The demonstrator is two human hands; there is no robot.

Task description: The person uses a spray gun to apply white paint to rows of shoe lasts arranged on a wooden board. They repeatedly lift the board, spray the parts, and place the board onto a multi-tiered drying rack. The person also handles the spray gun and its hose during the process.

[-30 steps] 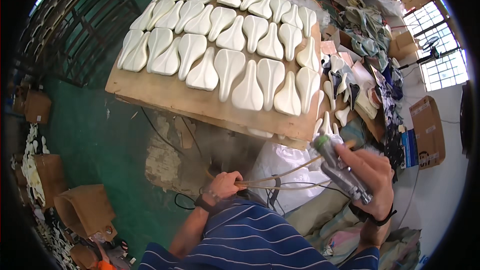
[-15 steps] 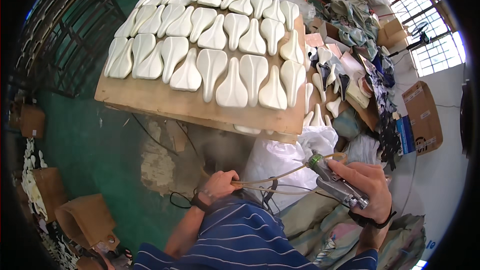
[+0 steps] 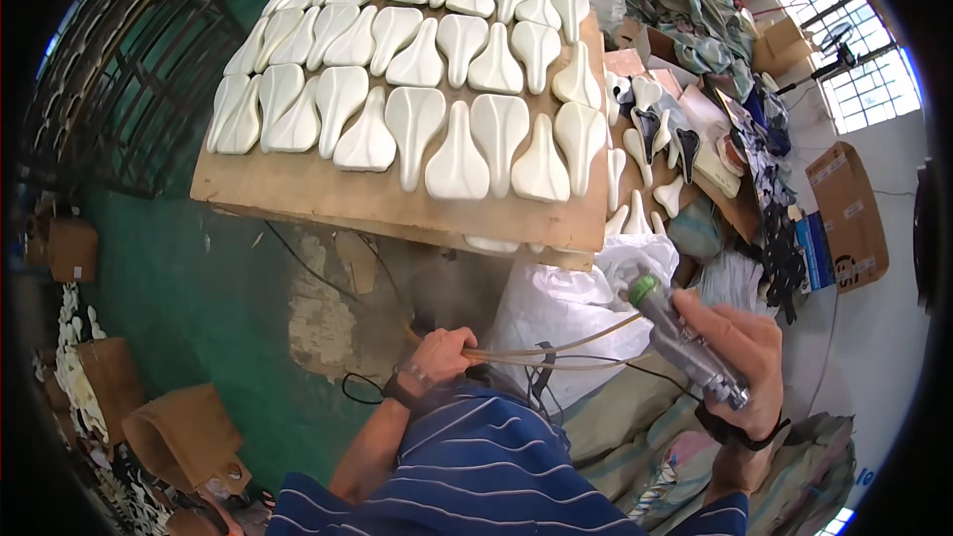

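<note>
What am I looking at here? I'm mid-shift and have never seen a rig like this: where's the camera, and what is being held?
There is no robot: these are a person's bare hands. The wide fisheye camera sits on the person's head and looks down, so straight edges bend near the rim, and the striped blue shirt below is the wearer's own.

On the brown board ahead lie rows of white saddle-shaped pieces. The left hand grips thin tan hoses. The right hand holds a metal tool with a green part; it looks like a spray gun. A white sack stands beyond the hoses.
</note>
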